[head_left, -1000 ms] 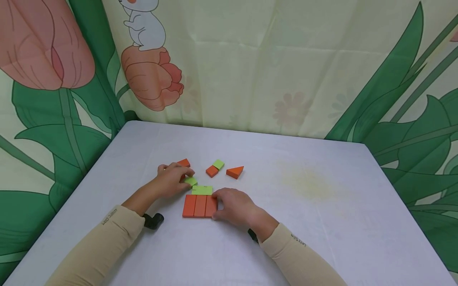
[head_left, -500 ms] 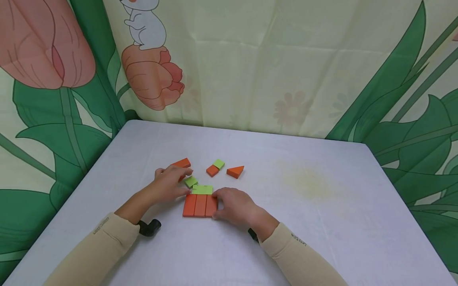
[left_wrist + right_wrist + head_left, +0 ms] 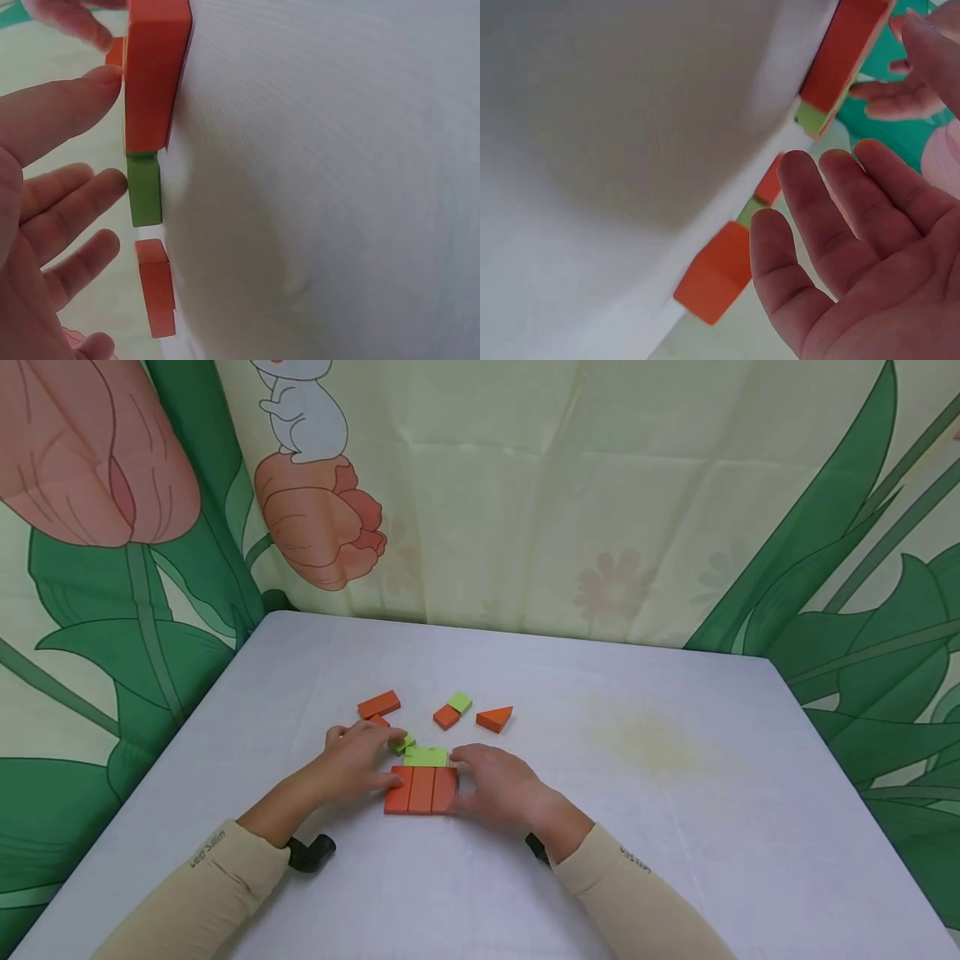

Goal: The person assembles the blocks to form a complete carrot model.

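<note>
Three flat orange-red blocks (image 3: 422, 791) lie side by side, with a light green rectangular block (image 3: 425, 757) along their far edge. My left hand (image 3: 348, 764) is at their left end, its thumb tip (image 3: 105, 73) right at the edge of the nearest orange block (image 3: 156, 75). Its other fingers are spread loosely over a small green block (image 3: 406, 743), which they partly hide. On the right end of the row, my right hand (image 3: 501, 785) is held with fingers extended and apart, nothing between them. In the right wrist view its fingers (image 3: 829, 217) are relaxed beside the blocks.
Beyond the left hand lie an orange rectangular block (image 3: 379, 704) and a partly hidden orange block (image 3: 378, 721). Farther back are a small orange block (image 3: 446, 717), a small green block (image 3: 460, 702) and an orange triangular block (image 3: 495, 719). A patterned curtain (image 3: 510, 510) hangs behind the white table (image 3: 750, 827).
My left hand has drawn back from the far blocks toward the left end of the row, uncovering the orange blocks there. My right hand has loosened from the row's right end.
</note>
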Tool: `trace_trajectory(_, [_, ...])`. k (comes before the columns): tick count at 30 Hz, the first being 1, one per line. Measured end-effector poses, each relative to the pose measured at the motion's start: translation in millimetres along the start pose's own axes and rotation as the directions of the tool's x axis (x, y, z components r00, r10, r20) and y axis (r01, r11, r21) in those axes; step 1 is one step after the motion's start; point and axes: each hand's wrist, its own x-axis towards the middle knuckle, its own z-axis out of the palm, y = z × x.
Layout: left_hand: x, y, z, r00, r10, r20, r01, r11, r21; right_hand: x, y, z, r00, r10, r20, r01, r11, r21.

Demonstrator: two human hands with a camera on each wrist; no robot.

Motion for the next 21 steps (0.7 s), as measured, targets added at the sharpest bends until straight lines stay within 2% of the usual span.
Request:
trace_trajectory(10, [-1.1, 3.3, -1.2, 1.0, -0.021, 0.005, 0.021, 1.0, 0.0, 25.3, 23.3, -18.6, 0.998, 0.037, -0.049, -0.032, 0.996, 0.088])
trace_trajectory(21, [-1.1, 0.8, 0.1, 1.0, -0.026, 0.004, 0.026, 1.0, -0.007, 56.8, 33.8, -30.7, 0.994, 0.091, -0.061, -0.086, 0.992, 0.09])
